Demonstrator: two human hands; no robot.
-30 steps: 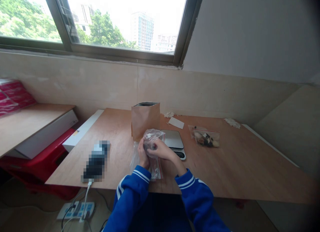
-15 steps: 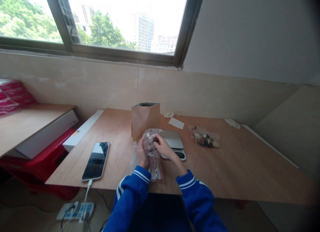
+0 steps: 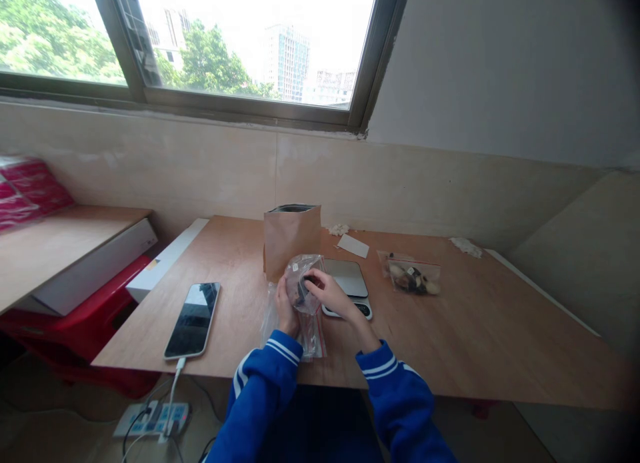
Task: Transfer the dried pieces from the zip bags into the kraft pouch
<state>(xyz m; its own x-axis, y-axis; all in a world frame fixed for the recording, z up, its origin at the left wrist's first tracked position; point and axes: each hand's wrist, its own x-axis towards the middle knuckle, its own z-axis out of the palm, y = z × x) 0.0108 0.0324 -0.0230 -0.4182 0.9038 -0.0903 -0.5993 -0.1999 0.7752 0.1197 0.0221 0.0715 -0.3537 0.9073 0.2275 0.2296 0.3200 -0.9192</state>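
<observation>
A clear plastic bag [image 3: 304, 266] is held up in front of the brown paper bag [image 3: 292, 240], which stands open at the top. My left hand [image 3: 286, 308] is closed round the plastic bag's left side. At its mouth, my right hand [image 3: 327, 293] pinches a small dark piece. Beneath the hands lie flat clear bags [image 3: 313, 340] with red seal lines. A white kitchen scale [image 3: 347, 278] with a grey plate sits just beyond my right hand, with nothing on the plate. Filled zip bags [image 3: 414, 278] holding pale and dark pieces lie to the right.
A phone [image 3: 193, 322] on a charging cable lies on the left of the wooden table [image 3: 480, 343]. A white card [image 3: 353, 245] is behind the scale. Left are a red stool [image 3: 85, 336] and another table; a power strip [image 3: 151, 420] is on the floor.
My right hand has drawn slightly right, and the dark piece at its fingertips now shows clearly. My left hand stays on the plastic bag.
</observation>
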